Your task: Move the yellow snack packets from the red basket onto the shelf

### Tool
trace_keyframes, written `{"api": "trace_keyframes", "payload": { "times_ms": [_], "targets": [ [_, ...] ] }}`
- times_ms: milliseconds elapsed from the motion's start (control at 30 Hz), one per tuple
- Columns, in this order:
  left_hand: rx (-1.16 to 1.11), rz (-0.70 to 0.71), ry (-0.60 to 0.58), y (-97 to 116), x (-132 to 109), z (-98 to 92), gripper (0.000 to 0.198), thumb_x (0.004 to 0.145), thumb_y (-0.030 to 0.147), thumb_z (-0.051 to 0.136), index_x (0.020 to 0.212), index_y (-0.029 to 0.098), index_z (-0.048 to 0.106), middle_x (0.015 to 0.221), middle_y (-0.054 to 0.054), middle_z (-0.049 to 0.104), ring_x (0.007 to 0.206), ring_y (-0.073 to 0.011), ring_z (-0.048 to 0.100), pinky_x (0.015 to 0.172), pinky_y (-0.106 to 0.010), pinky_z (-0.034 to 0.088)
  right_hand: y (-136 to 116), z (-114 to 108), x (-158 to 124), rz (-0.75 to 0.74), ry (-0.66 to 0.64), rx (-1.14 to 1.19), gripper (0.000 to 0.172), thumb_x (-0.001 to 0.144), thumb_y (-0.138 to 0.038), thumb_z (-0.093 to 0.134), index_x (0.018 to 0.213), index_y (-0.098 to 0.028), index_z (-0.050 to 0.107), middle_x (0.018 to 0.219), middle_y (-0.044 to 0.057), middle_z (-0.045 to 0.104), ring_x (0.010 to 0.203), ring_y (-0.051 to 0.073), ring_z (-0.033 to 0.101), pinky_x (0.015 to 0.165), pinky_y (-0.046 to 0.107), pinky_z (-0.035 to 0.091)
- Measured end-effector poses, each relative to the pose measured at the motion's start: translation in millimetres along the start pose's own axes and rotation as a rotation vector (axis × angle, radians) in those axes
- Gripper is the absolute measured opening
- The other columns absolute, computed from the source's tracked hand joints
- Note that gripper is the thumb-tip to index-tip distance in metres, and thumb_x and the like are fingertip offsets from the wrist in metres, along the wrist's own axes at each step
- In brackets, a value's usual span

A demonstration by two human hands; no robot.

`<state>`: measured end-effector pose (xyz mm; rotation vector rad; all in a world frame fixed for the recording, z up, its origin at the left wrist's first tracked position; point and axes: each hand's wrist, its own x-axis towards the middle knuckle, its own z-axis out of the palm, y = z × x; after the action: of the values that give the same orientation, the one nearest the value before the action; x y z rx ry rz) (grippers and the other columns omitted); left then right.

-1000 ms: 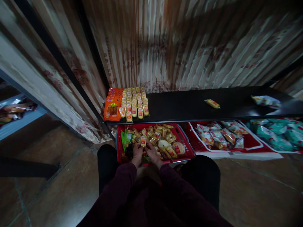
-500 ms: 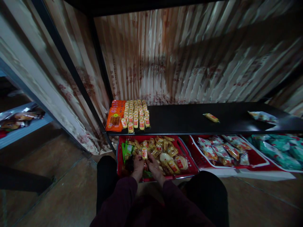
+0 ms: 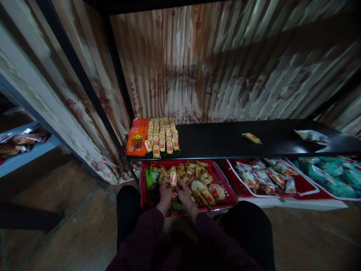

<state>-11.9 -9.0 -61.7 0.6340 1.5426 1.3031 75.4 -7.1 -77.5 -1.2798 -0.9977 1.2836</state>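
Note:
A small yellow wrapped snack cake (image 3: 173, 178) stands upright between my two hands, above a red basket (image 3: 222, 177). My left hand (image 3: 165, 194) grips its left side with closed fingers. From the other side my right hand (image 3: 184, 194) pinches its lower right edge. Under and around the hands, the basket holds many loose wrapped snacks, among them a round packaged cake (image 3: 217, 192) and a green packet (image 3: 153, 177). On the black shelf (image 3: 208, 141) above, rows of similar yellow snack cakes (image 3: 162, 135) lie beside orange packets (image 3: 137, 141).
One yellow wrapped snack (image 3: 252, 138) and a white packet (image 3: 311, 136) lie farther right on the shelf. Another red basket (image 3: 306, 190) with white-and-red packets and teal packets (image 3: 332, 177) stand below. A shelf post (image 3: 113, 71) rises at left.
The snack cake has risen slightly in my hands, which stay close together over the basket. The camera view has shifted a little.

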Motion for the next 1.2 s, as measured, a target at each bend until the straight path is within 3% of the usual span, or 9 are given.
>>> {"api": "trace_keyframes", "payload": {
  "times_ms": [400, 600, 800, 1000, 1200],
  "targets": [
    [-0.044, 0.005, -0.035, 11.2, -3.0, 0.6, 0.024, 0.063, 0.000, 0.054, 0.078, 0.017, 0.058, 0.078, -0.002, 0.064, 0.072, -0.0106, 0.059, 0.072, -0.022, 0.046, -4.1, 2.0, 0.5, -0.043, 0.069, -0.007, 0.050, 0.066, -0.035, 0.057, 0.114, -0.020, 0.061, 0.103, 0.008, 0.069, 0.095, 0.022, 0.061, 0.091, 0.040, 0.047],
    [-0.048, 0.025, -0.052, 12.3, -3.5, -1.8, 0.022, 0.065, 0.002, 0.055, 0.079, 0.018, 0.058, 0.079, -0.001, 0.063, 0.075, -0.0104, 0.059, 0.075, -0.023, 0.046, -7.8, 6.4, -0.7, -0.097, 0.014, 0.036, 0.049, 0.071, -0.034, 0.057, 0.118, -0.021, 0.060, 0.107, 0.007, 0.068, 0.098, 0.021, 0.061, 0.091, 0.037, 0.048],
    [-0.032, 0.048, -0.054, 11.0, -2.3, -4.4, 0.019, 0.066, 0.008, 0.059, 0.082, 0.018, 0.061, 0.084, -0.003, 0.065, 0.076, -0.0120, 0.059, 0.078, -0.026, 0.047, -4.7, 8.8, 2.3, -0.089, 0.087, -0.004, 0.050, 0.070, -0.031, 0.056, 0.119, -0.020, 0.059, 0.105, 0.006, 0.068, 0.095, 0.020, 0.061, 0.089, 0.036, 0.049],
    [0.036, 0.059, -0.010, 8.4, 2.7, -1.6, 0.024, 0.068, 0.015, 0.066, 0.092, 0.020, 0.064, 0.088, -0.003, 0.067, 0.083, -0.0145, 0.061, 0.083, -0.027, 0.046, -2.7, 8.4, 6.9, -0.133, 0.136, -0.189, 0.050, 0.072, -0.027, 0.056, 0.122, -0.020, 0.056, 0.102, 0.007, 0.067, 0.089, 0.020, 0.062, 0.086, 0.035, 0.050],
    [0.002, 0.059, -0.096, 8.7, 2.6, 2.9, 0.029, 0.072, 0.019, 0.066, 0.101, 0.020, 0.065, 0.096, -0.006, 0.067, 0.089, -0.0168, 0.061, 0.086, -0.029, 0.045, -10.1, 2.8, 9.9, -0.240, 0.181, -0.400, 0.044, 0.073, -0.021, 0.055, 0.117, -0.019, 0.059, 0.108, 0.009, 0.065, 0.096, 0.022, 0.060, 0.091, 0.039, 0.047]
  ]
}}
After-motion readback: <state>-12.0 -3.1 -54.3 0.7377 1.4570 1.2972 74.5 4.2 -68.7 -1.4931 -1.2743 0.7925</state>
